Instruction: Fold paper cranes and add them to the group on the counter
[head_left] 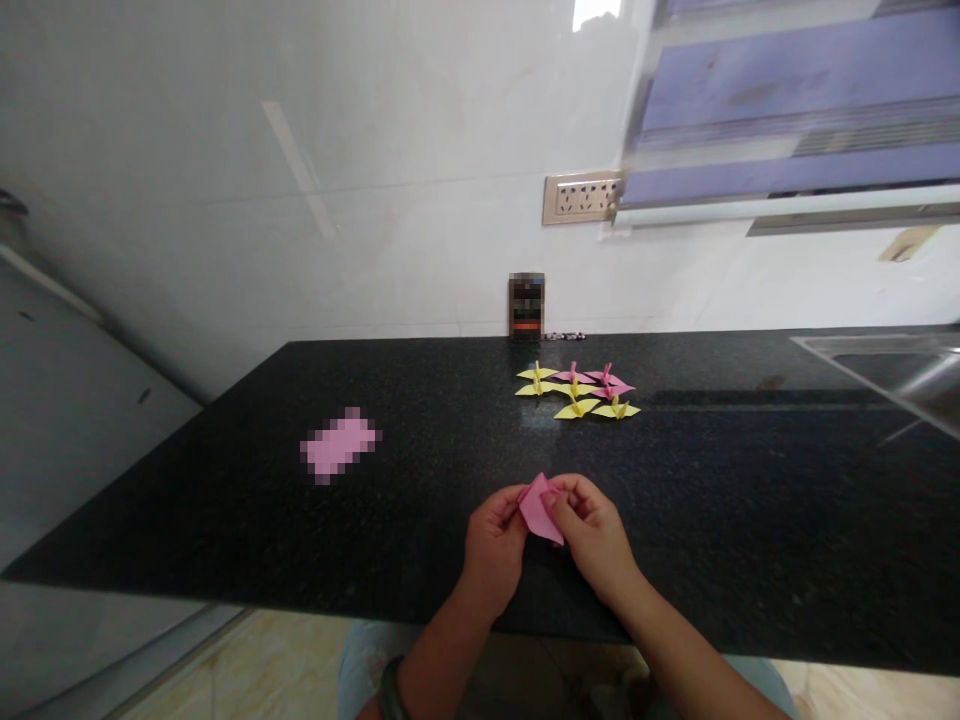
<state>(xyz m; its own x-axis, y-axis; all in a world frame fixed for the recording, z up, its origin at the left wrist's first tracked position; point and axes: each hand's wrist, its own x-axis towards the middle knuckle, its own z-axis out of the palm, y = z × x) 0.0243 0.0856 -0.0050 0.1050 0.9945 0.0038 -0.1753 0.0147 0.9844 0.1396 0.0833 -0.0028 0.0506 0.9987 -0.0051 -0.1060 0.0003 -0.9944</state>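
A small pink sheet of folded paper (538,512) is held between my two hands above the front part of the dark counter. My left hand (496,545) pinches its left edge between thumb and fingers. On the other side, my right hand (596,530) grips the paper, its thumb lying across the upper face. Beyond the hands, several folded paper cranes stand in a cluster, among them a yellow crane (576,408) and a pink crane (609,380).
A blurred-out pink patch (337,445) lies on the black speckled counter (435,420) at the left. Against the tiled wall leans a phone-like device (526,308), with a beaded strand (566,337) beside it. A sink edge (862,385) is at the right, below a wall socket (581,198).
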